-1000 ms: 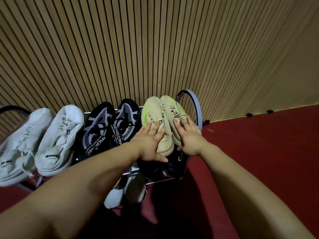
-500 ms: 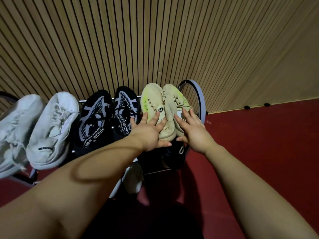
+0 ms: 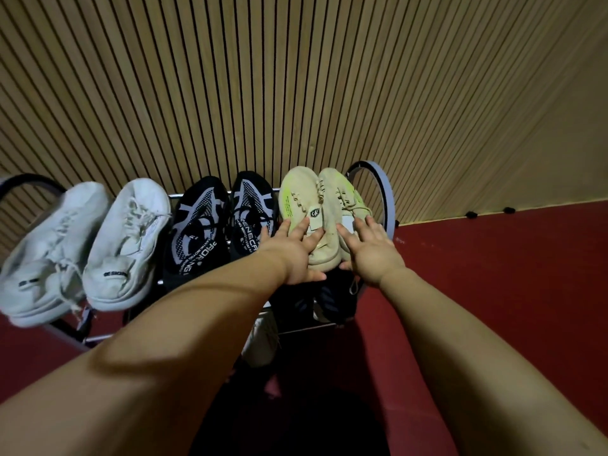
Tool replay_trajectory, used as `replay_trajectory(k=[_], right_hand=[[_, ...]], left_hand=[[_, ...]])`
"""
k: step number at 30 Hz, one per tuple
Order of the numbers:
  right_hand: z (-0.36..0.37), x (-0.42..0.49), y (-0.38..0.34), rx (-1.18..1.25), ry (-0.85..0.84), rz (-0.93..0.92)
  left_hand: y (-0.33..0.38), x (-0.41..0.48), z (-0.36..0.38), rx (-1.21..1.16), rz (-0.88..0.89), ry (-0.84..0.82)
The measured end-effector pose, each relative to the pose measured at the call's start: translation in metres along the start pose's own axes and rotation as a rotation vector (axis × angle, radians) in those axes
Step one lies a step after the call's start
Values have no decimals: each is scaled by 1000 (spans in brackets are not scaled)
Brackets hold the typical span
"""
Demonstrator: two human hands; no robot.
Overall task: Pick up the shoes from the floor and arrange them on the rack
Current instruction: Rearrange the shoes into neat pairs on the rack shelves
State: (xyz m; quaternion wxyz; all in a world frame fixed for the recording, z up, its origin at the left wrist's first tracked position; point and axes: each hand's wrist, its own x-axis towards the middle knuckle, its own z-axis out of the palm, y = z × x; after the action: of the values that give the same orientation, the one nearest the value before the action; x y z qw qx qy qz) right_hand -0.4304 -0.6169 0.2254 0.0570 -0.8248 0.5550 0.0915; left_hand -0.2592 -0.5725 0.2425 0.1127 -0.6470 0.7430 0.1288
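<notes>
Pressing my left hand (image 3: pixel 296 255) and right hand (image 3: pixel 370 255), fingers spread flat and gripping nothing, on the beige shoes (image 3: pixel 316 209) at the rack (image 3: pixel 378 179)'s right end, I judge release comes next.

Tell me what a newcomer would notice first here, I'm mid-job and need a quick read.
Two bare hands, left hand and right hand, lie flat with fingers spread on the beige pair at the right end of the rack's top row. Left of it sit a black pair and a white pair, toes toward the slatted wall. More shoes show dimly on a lower tier, over a red floor.
</notes>
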Motion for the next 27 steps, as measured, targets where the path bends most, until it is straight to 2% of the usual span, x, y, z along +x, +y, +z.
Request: replay_trajectory(k=[3, 6, 10, 18, 27], right_hand=[[3, -12, -10, -3, 24, 87], [-1, -27, -23, 11, 46, 129], [-8, -42, -36, 30, 17, 55], [-14, -35, -60, 36, -81, 135], [4, -31, -59, -24, -24, 100]], left_hand=[[-8, -13, -1, 178, 1, 57], [-23, -33, -1, 276, -79, 97], [-47, -63, 9, 187, -221, 41], [-67, -97, 35, 165, -208, 58], [-66, -90, 50, 156, -251, 42]])
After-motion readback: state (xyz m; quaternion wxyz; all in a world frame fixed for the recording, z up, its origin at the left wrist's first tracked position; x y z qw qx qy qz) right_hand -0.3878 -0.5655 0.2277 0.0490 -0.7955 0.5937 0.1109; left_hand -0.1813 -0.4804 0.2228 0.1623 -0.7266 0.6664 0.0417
